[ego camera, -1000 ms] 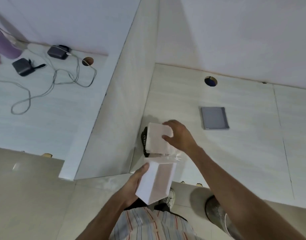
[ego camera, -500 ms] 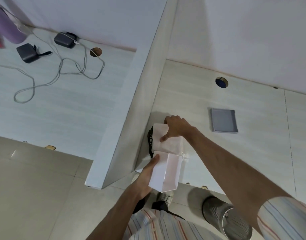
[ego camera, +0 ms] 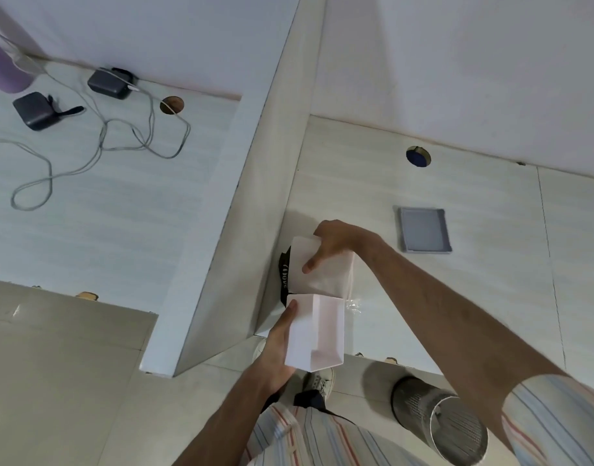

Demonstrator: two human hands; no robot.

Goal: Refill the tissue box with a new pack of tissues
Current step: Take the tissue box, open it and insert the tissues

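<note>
Since a second ago the right hand has slid over the tissue pack, clamped on it; the left hand grips the open tissue box at the surface edge. Loose wrap could snag the rim, or the tilted box could slip.

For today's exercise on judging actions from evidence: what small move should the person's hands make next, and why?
Probably push the tissue pack further into the white box. The right hand grips the pack's far end, the left hand holds the box, and the pack's near end meets the box's top edge, most of it outside.
</note>
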